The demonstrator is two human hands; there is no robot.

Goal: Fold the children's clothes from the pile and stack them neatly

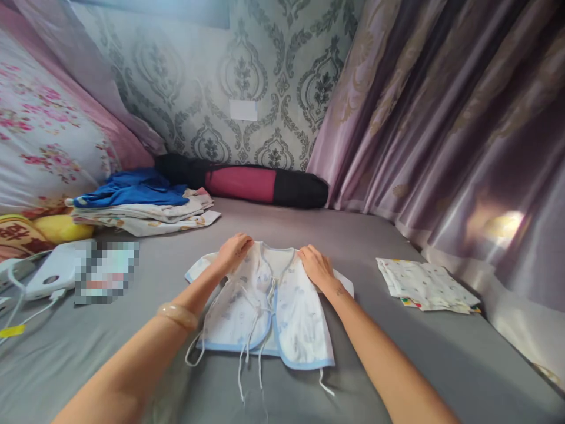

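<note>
A small white baby shirt (295, 318) with light blue trim and a faint blue print is spread out on the grey bed sheet, neckline away from me. Its white tie strings hang down the front, and some trail past the hem onto the sheet. At the shoulder on the left, my left hand (236, 252) is closed on the fabric, a pale bangle on that wrist. My right hand (315, 266) grips the opposite shoulder, fingers bent over the cloth beside the neckline. Both short sleeves lie partly under my hands and wrists.
Folded clothes (145, 206) with a blue garment on top are stacked at the left. Nearer lie a white device (59, 268) with cables and a blurred-out flat item (108, 272). Folded printed cloths (426, 285) rest at the right, beside the curtain (397, 118). A black-and-red long bag (242, 184) lies along the wall.
</note>
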